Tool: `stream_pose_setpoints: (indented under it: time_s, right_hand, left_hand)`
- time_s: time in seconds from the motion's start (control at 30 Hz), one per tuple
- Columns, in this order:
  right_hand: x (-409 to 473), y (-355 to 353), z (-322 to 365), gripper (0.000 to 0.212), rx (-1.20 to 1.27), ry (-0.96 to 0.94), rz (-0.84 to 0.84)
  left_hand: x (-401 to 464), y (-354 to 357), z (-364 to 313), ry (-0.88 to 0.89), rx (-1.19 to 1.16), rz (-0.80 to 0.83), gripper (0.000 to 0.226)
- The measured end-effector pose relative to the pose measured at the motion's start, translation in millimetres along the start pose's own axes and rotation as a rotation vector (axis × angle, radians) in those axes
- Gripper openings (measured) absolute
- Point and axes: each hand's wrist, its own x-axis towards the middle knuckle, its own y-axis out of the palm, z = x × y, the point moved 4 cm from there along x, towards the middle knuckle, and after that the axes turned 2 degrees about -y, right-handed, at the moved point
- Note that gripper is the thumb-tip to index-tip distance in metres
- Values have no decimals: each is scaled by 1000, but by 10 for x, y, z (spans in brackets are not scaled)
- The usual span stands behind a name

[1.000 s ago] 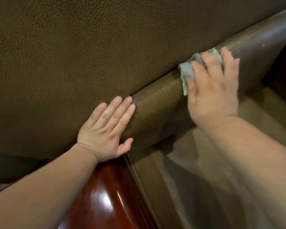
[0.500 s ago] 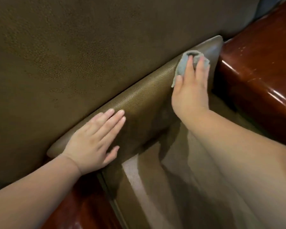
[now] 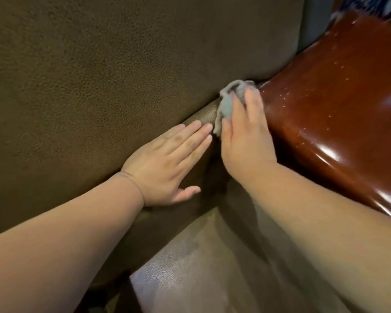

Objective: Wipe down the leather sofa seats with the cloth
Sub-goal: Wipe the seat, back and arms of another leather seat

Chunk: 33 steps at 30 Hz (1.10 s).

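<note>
At the right end of the sofa seat, where the rolled leather bolster (image 3: 207,111) meets the glossy red-brown wooden armrest (image 3: 339,105), the right hand (image 3: 244,143) presses a crumpled grey cloth (image 3: 229,102) into the corner. Its fingers lie over the cloth and curl slightly around it, so the fabric bunches out above and to the left of the fingertips — right against the edge of the armrest and the foot of the brown leather backrest (image 3: 113,71). The left hand (image 3: 167,163) lies flat just beside the right one, fingers straight and held together, thumb spread downward, palm resting on the bolster and the lower edge of the backrest; it holds nothing. The fingertips of the left hand nearly touch the hanging tip of the cloth. Below both forearms the seat cushion (image 3: 190,267) shows a pale sheen. At the top right corner, beyond the armrest, a blurred blue patterned patch (image 3: 368,5) cannot be made out.
</note>
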Motion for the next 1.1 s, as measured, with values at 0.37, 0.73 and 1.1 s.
stream_pose_setpoints:
  time_s: [0.37,0.73,1.1]
  right_hand:
    - [283,-213,-405,44,283,197,-51]
    - [312,-245,-278,36,74,-75,-93]
    - [321,-518,-1025,56,-138,237,118]
  left_hand:
    - [33,102,-6,26,33,-90,97]
    - [25,120,-12,15,67,-101,96]
    - [-7,172,0,-10,53,-125,97]
